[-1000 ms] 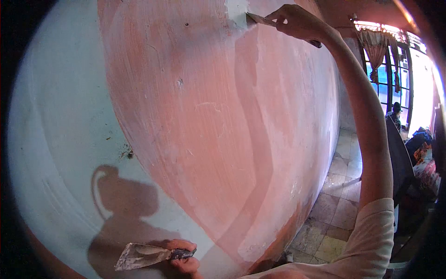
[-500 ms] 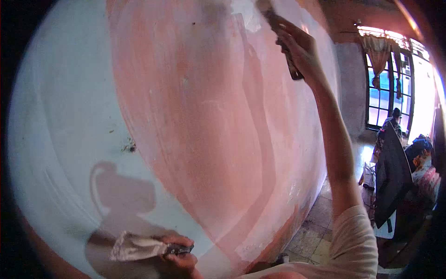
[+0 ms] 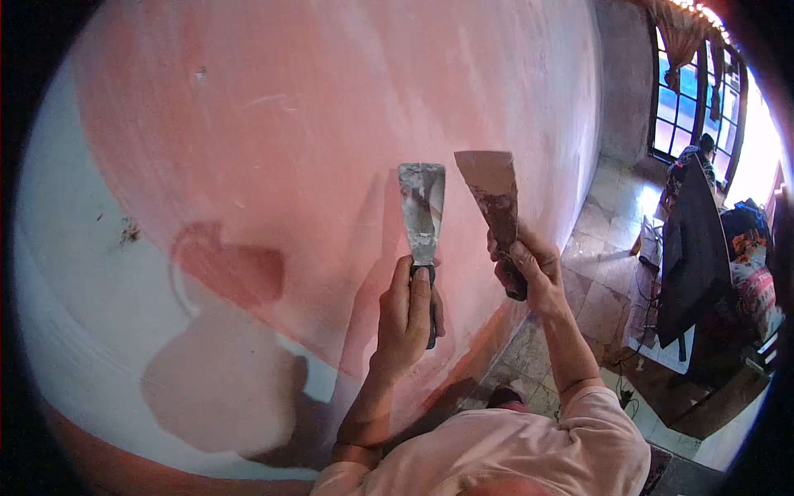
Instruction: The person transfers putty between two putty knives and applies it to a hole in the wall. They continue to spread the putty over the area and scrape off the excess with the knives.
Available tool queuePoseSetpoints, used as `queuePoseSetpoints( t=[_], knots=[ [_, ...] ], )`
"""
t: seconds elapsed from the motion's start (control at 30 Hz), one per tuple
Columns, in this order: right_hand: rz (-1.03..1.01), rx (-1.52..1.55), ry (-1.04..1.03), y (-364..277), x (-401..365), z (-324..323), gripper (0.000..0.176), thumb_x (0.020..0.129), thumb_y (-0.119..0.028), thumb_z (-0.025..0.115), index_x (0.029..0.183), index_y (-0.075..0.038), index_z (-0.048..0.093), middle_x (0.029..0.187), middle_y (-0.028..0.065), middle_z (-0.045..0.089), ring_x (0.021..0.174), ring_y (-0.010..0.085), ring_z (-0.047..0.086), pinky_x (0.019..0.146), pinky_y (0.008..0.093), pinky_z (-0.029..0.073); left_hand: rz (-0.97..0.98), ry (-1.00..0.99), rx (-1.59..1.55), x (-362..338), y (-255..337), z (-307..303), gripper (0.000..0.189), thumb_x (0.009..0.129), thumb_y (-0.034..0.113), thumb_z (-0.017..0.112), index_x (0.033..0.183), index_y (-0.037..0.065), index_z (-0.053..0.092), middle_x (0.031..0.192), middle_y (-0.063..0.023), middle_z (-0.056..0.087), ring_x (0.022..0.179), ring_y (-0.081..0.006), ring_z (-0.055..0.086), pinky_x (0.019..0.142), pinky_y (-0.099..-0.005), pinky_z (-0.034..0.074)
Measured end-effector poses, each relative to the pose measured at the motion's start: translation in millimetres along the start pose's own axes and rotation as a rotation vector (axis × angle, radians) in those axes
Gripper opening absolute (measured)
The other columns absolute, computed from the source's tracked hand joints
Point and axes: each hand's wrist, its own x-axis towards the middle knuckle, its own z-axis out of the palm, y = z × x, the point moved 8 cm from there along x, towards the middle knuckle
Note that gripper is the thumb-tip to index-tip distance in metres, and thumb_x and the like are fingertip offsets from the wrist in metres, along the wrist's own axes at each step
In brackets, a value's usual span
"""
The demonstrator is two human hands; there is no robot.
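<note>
My left hand [image 3: 407, 318] is wrapped round the black handle of a putty knife [image 3: 422, 211], whose blade points up and carries whitish filler. Just to its right, my right hand [image 3: 533, 264] grips a second scraper [image 3: 495, 194] by its dark handle, the wide brownish blade tilted up and left. The two blades are close together but apart, in front of the pink wall [image 3: 306, 157]. Pale blue-white paint [image 3: 66, 240] covers the wall at the left, with a small rough spot [image 3: 130, 231] on it.
Shadows of my head and arms fall on the wall. A tiled floor [image 3: 595, 289] lies at the right. Beyond it are a dark upright board [image 3: 695, 256], a heap of cloth and bags [image 3: 753, 273], cables, and a barred window [image 3: 691, 99] with a curtain [image 3: 680, 37].
My right hand has come down from high on the wall with its scraper. My left hand has risen from the lower left, turning its knife upright. The view has shifted too.
</note>
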Motion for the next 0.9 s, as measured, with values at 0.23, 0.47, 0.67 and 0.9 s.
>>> queuePoseSetpoints(
  t=[0.23,0.47,0.67,0.9],
  knots=[
    [-0.5,-1.012,0.031,-26.2,43.6,-7.5,0.062,0.074,0.011,0.061,0.125,-0.025,0.061,0.099,0.0104,0.054,0.064,0.0159,0.053,0.052,0.0279,0.046,-0.169,-0.099,-0.057,25.8,7.8,11.0,0.027,0.102,0.023,0.031,0.107,0.002,0.048,0.052,-0.0022,0.047,0.04,-0.009,0.044,0.04,-0.0243,0.036],
    [-0.491,-1.084,-0.13,-19.4,64.3,-39.4,0.062,0.074,0.004,0.065,0.127,-0.026,0.059,0.102,0.0112,0.055,0.069,0.0201,0.06,0.055,0.0317,0.052,-0.211,-0.077,-0.101,44.2,6.0,34.0,0.027,0.102,0.025,0.032,0.104,0.003,0.048,0.051,-0.0013,0.045,0.036,-0.0084,0.04,0.038,-0.0234,0.035],
    [-0.33,-1.123,-0.362,-2.9,86.7,-123.3,0.063,0.075,0.003,0.063,0.13,-0.025,0.056,0.105,0.0114,0.055,0.069,0.0212,0.061,0.054,0.0331,0.053,-0.307,0.06,-0.086,94.8,-9.1,67.4,0.028,0.102,0.024,0.032,0.103,0.002,0.048,0.051,-0.0022,0.045,0.036,-0.0088,0.04,0.036,-0.0231,0.034],
    [-0.197,-1.042,-0.341,16.7,82.8,-226.3,0.058,0.075,0.008,0.059,0.126,-0.019,0.061,0.102,0.0134,0.055,0.063,0.0196,0.057,0.052,0.0314,0.049,-0.32,0.074,-0.169,112.3,-2.6,100.9,0.031,0.102,0.028,0.031,0.106,0.002,0.047,0.051,-0.0031,0.045,0.035,-0.0096,0.039,0.036,-0.0229,0.034]
  ],
)
